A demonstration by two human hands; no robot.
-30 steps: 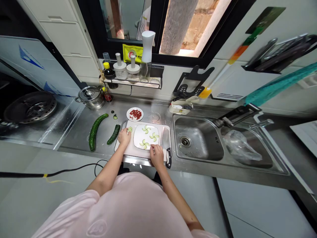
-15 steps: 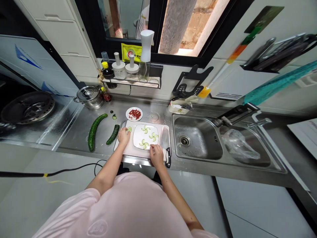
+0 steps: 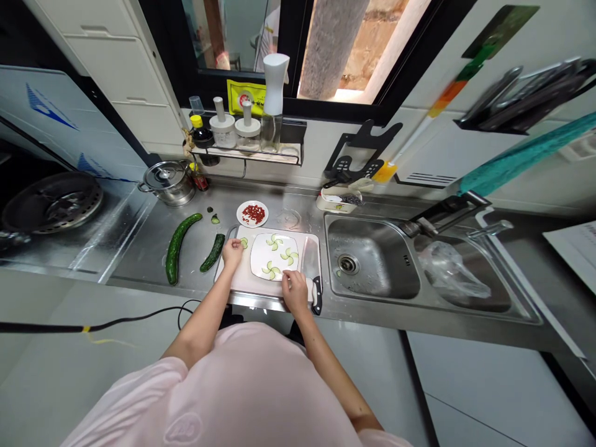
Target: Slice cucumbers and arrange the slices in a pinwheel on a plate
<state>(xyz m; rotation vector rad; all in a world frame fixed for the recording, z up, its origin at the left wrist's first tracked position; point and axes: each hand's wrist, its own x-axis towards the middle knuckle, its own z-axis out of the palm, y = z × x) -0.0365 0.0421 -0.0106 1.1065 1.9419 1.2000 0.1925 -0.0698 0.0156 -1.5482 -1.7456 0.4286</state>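
My left hand (image 3: 232, 253) is at the left end of the white cutting board (image 3: 242, 284), fingers bent together beside a few cucumber slices (image 3: 244, 243); whether it pinches one is hidden. My right hand (image 3: 295, 292) hovers by the lower right edge of the white plate (image 3: 257, 253), its fingers loosely curled and a little apart, with nothing visible in them. Cucumber slices lie on this plate in pinwheel shapes, one at the top (image 3: 274, 242), one at right (image 3: 289, 256) and one at the bottom (image 3: 270, 270). A knife (image 3: 310, 257) rests along the board's right side.
Left of the board lie a whole cucumber (image 3: 179, 248), a cut cucumber (image 3: 212, 253) and small end pieces (image 3: 215, 219). Behind it sits a small plate (image 3: 239, 215) of chopped red pieces. A lidded pot (image 3: 168, 183) stands further left; a sink (image 3: 377, 261) is at right.
My left hand has drawn back slightly to the left from the loose cucumber slices, which show more now. My right hand has stayed almost in place.
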